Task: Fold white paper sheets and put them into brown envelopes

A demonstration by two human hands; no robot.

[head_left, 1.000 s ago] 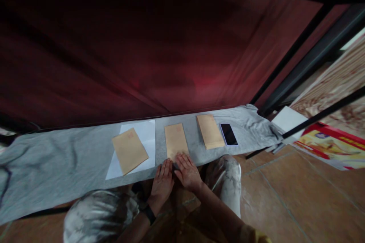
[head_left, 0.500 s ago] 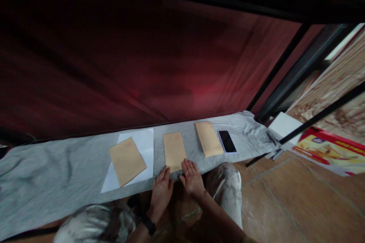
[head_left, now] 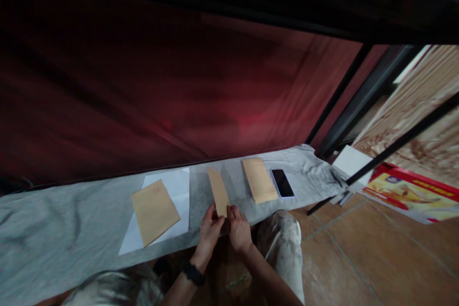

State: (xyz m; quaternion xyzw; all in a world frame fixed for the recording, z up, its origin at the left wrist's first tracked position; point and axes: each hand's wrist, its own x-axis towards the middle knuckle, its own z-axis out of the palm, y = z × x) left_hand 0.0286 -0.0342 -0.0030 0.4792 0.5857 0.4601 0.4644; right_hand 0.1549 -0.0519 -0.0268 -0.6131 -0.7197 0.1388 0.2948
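Left grip (head_left: 210, 230) and right grip (head_left: 240, 232) pinch 1 brown envelope (head_left: 218, 190); yellow lettering (head_left: 432, 186) on red box (head_left: 401, 195) is illegible.

Shows as a thin brown paper envelope (head_left: 218, 192), plain on the visible face, long and narrow from this angle, with straight, clean edges. Stands tipped up on the grey cloth (head_left: 89, 220) rather than flat, far end pointing away and slightly left, a soft shadow falling to the right. Is pinched at the near end by the left hand (head_left: 210, 230), and touched at the near right corner by the right hand (head_left: 239, 230).
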